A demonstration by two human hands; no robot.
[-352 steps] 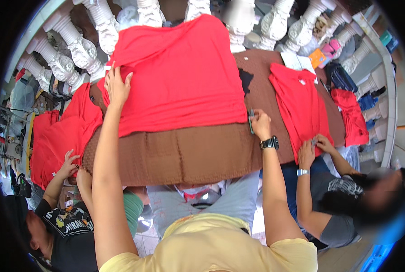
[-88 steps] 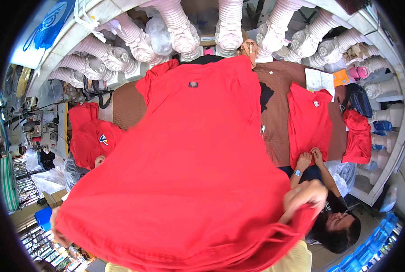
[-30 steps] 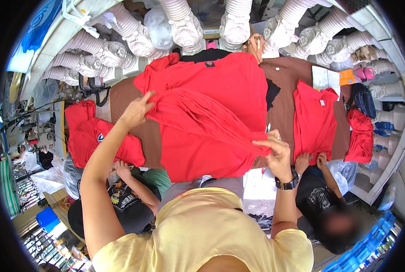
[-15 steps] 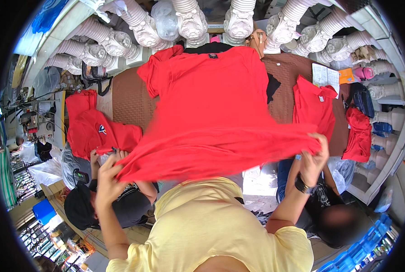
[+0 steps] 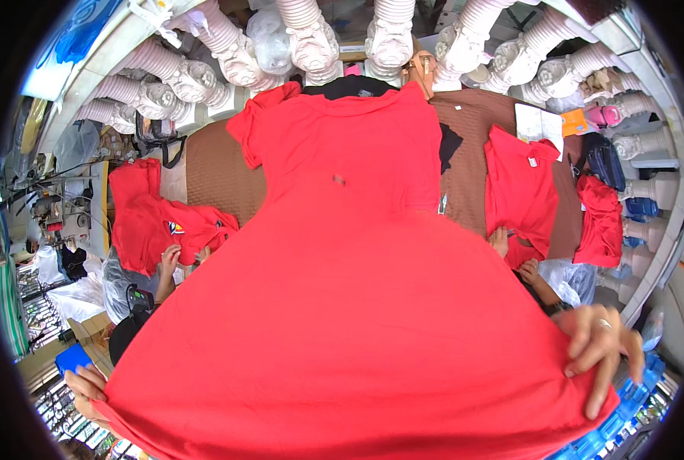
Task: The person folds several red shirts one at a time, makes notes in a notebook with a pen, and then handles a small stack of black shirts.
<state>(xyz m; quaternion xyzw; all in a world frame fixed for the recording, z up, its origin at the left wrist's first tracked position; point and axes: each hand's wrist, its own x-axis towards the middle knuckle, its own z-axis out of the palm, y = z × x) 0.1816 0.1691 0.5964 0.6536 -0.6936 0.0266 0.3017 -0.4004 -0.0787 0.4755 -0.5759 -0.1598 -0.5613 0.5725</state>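
A large red T-shirt (image 5: pixel 334 307) is stretched wide, its neck and sleeve end lying on the table and its hem raised close to me. My left hand (image 5: pixel 87 387) grips the hem's left corner, fingers closed on the cloth. At the right corner my right hand (image 5: pixel 598 345) holds the hem; some of its fingers are spread over the fabric and its thumb is partly hidden. The shirt covers my body and forearms. Black cloth (image 5: pixel 349 87) peeks out beyond the neck.
A brown textured cover (image 5: pixel 223 165) lies on the table. Co-workers' hands handle a red shirt (image 5: pixel 139 222) at left and another (image 5: pixel 522 184) at right. A folded red garment (image 5: pixel 601 222), a paper sheet (image 5: pixel 539 126) and a tan bag (image 5: pixel 421 70) lie nearby. White balusters (image 5: pixel 311 46) line the far side.
Both my hands have pulled the hem toward me and outward, so the bunched cloth is now spread flat and wide. Co-workers' hands have shifted on their shirts.
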